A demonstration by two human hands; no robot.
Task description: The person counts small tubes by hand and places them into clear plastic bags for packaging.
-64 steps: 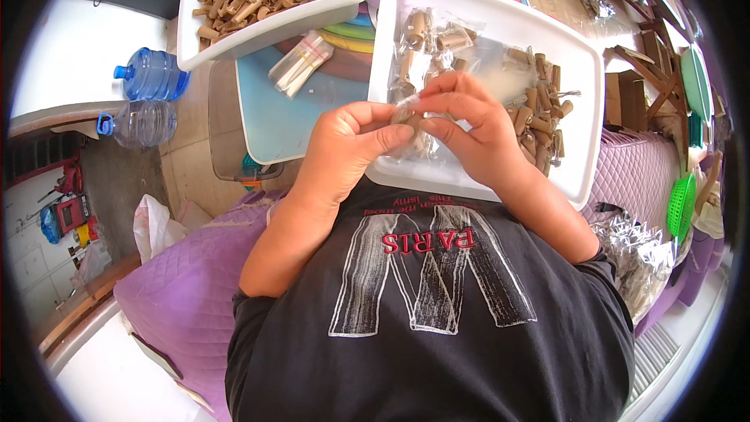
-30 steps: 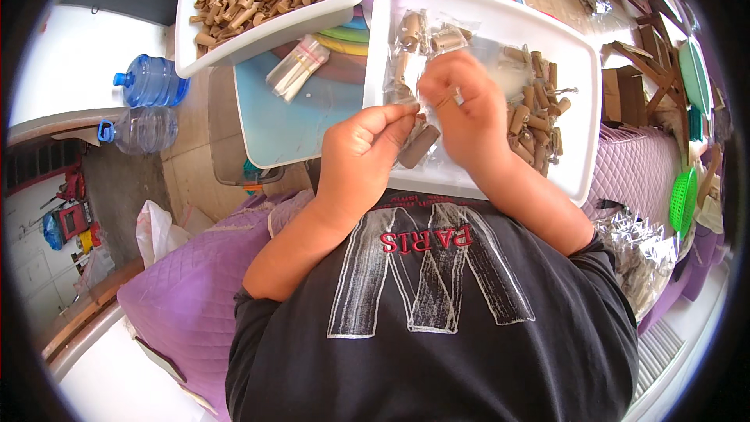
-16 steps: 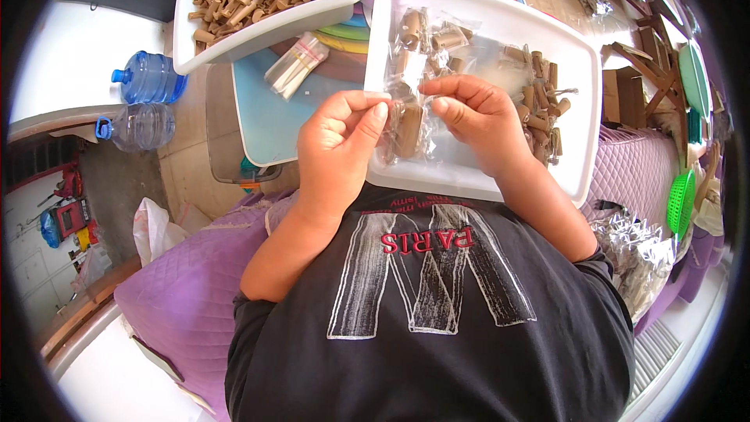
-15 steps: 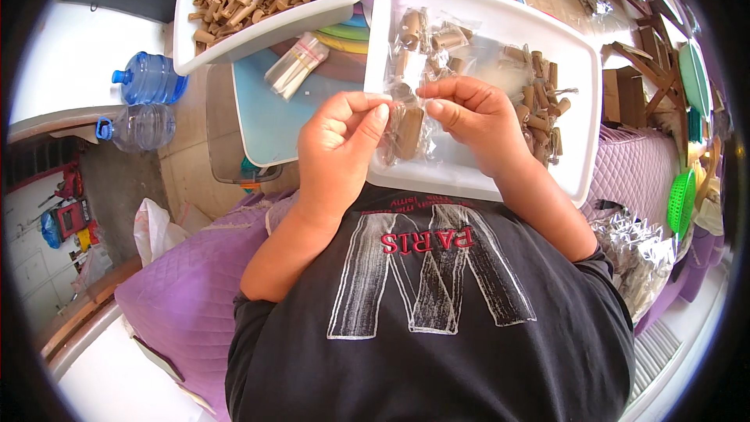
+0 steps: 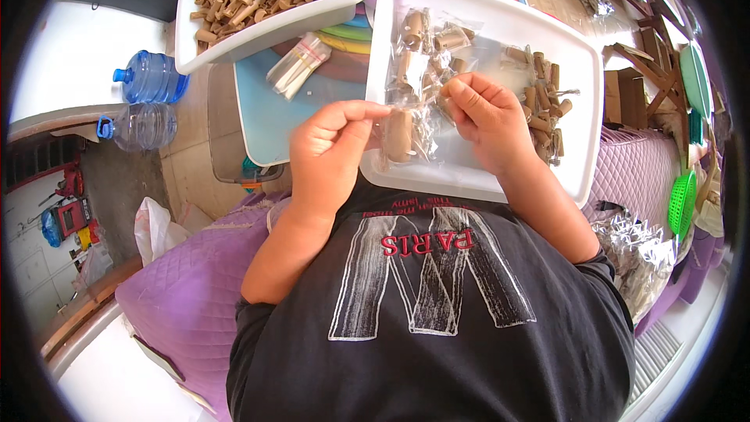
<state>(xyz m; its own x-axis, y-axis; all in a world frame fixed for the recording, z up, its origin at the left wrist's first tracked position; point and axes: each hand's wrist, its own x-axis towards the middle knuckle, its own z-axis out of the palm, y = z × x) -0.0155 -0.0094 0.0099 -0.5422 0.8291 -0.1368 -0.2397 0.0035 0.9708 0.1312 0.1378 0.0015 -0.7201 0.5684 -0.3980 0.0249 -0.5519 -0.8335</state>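
A clear plastic bag with a brown cardboard-like tube (image 5: 400, 137) in it lies at the near left of a white plastic tray (image 5: 484, 181). My left hand (image 5: 328, 144) is beside it, index finger stretched to the bag's upper edge and the thumb apart below. My right hand (image 5: 494, 119) is closed in a pinch to the right of the bag; what its fingertips hold, if anything, I cannot make out. Beyond my hands in the tray lie several bagged brown tubes (image 5: 414, 27). Loose brown tubes (image 5: 539, 94) are heaped on the tray's right side.
A white bin (image 5: 273, 31) full of brown half-round pieces stands far left. A bundle of clear plastic sleeves (image 5: 298, 66) lies on the light-blue surface (image 5: 266, 121). Two large water bottles (image 5: 152, 78) are on the left. Silvery plastic packets (image 5: 637, 254) rest at my right.
My hands have moved apart from over the bag. The right one has shifted right with its fingers curled in; the left has drawn slightly left, its thumb away from the index finger.
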